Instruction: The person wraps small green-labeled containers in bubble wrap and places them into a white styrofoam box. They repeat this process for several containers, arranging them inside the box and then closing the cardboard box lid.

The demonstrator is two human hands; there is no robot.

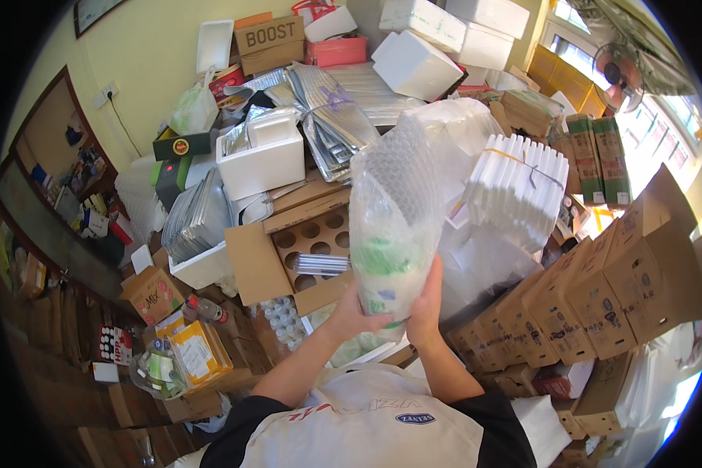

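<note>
My left hand (355, 313) and my right hand (426, 304) grip a bubble-wrapped bundle (389, 251) from both sides, near its lower end. White and green contents show through the wrap, but what they are I cannot tell. The upper part is a long, loose sleeve of clear bubble wrap (399, 164) that points away from me. Behind the bundle on the left lies an open cardboard box (250, 263) with a round-holed insert and a few silvery packs (322, 264) on it. Below my hands, a white foam box (380, 353) holds more wrapped things.
White foam boxes (260, 158) and silvery insulated bags (333, 111) cover the surface ahead. Strapped foam sheets (518, 181) stand right of the bundle. A long row of cardboard boxes (573, 304) runs along my right. Left are yellow padded envelopes (202, 354) and small bottles (284, 320).
</note>
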